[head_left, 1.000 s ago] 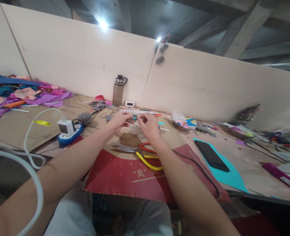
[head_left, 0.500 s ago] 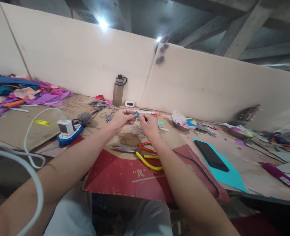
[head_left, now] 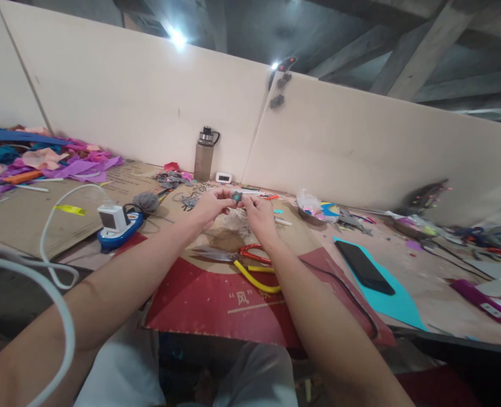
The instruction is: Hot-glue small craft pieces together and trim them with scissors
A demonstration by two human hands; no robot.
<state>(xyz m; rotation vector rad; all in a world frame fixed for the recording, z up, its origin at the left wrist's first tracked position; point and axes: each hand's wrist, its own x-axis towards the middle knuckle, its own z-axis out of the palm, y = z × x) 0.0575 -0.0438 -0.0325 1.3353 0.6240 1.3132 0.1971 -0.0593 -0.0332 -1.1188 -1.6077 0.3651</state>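
Note:
My left hand (head_left: 210, 205) and my right hand (head_left: 257, 212) meet above the middle of the workbench, fingertips pinched together on a small teal and grey craft piece (head_left: 236, 196). Both hands are closed on it; its exact shape is too small to make out. Just under the hands lies a crumpled clear plastic scrap (head_left: 234, 220). In front of them, nearer to me, rest scissors with red and yellow handles (head_left: 242, 261) on a red and brown cardboard sheet (head_left: 216, 305).
A grey water bottle (head_left: 203, 154) stands at the back wall beside a small white timer (head_left: 224, 177). At left sit a white charger on a blue base (head_left: 115, 223), a white cable (head_left: 51, 271) and coloured paper scraps (head_left: 51, 161). A black phone (head_left: 364, 267) lies on teal paper at right.
The two hands have closed in on each other and lifted the small teal piece slightly higher. Nothing else on the bench has moved.

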